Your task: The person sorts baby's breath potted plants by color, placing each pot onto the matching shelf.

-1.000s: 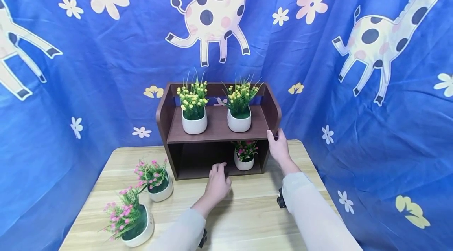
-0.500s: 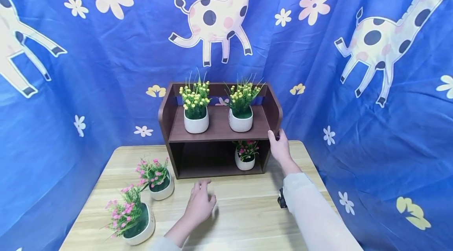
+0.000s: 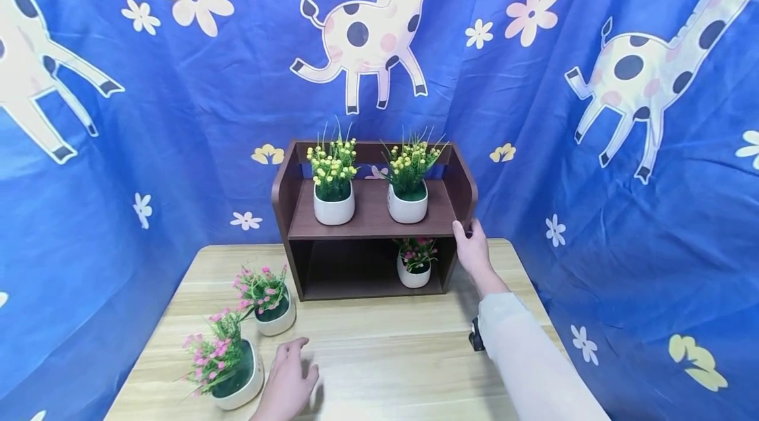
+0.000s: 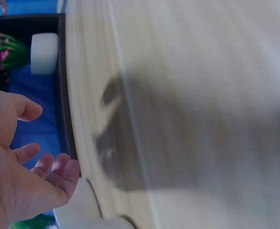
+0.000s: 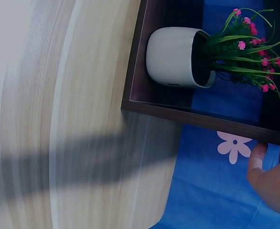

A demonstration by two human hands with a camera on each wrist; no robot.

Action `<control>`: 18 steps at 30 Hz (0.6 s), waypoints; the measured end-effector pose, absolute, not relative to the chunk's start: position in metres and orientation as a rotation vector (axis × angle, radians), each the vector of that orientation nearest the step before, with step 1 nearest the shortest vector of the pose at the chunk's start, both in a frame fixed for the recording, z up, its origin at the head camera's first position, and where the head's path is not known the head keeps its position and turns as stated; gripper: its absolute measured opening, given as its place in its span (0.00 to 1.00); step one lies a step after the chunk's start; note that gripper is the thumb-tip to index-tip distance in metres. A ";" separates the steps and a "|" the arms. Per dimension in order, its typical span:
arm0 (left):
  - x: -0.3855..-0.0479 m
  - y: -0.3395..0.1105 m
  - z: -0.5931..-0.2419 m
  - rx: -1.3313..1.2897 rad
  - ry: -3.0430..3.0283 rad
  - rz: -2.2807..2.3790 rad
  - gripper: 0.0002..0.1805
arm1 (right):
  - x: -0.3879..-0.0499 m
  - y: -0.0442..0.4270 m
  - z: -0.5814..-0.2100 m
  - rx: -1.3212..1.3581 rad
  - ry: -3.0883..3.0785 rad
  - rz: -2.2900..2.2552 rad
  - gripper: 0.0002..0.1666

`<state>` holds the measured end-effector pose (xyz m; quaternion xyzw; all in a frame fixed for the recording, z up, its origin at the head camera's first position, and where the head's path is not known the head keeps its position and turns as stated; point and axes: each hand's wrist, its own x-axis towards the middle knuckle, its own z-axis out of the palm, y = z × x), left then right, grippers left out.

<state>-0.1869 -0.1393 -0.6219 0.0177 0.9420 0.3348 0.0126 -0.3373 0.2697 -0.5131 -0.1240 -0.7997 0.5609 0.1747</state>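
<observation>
Shelving potted flowers seems to be the step in hand, judged about midway: two yellow-flowered pots, the left one (image 3: 335,209) and the right one (image 3: 408,207), are seated on the upper board of the brown shelf (image 3: 371,211), and one pink-flowered pot (image 3: 414,275) is set in the lower compartment, at its right end. Two more pink pots are left on the table (image 3: 391,368), to the left of the shelf: a farther pot (image 3: 274,319) near the shelf's front corner, and a nearer pot (image 3: 238,378) closer to the person.

Nothing is held by the left hand (image 3: 287,378); its fingers are loosely bent and spread from the thumb, over the table just beside the nearer pot, no contact seen. The shelf's right side panel is gripped by the right hand (image 3: 472,246), thumb at the front edge, apparently as a brace; most fingers are hidden.

For the next move, a table pot would need to be grasped by its white wall, kept level, and cleared under the upper board.

Surface: pale wood grain, rounded back corners, shadows cast. Room: enclosed by blue cloth (image 3: 225,124), creased, printed with giraffes and flowers.
</observation>
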 end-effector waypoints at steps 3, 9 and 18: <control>-0.181 -0.151 -0.628 -0.007 2.915 1.035 0.34 | -0.336 0.272 -0.512 -0.358 -2.274 1.584 0.22; -0.169 -0.172 -0.643 -0.129 2.897 0.982 0.35 | -0.336 0.279 -0.509 -0.331 -2.344 1.522 0.21; -0.161 -0.195 -0.654 -0.079 2.939 0.989 0.26 | -0.337 0.282 -0.500 -0.319 -2.407 1.429 0.21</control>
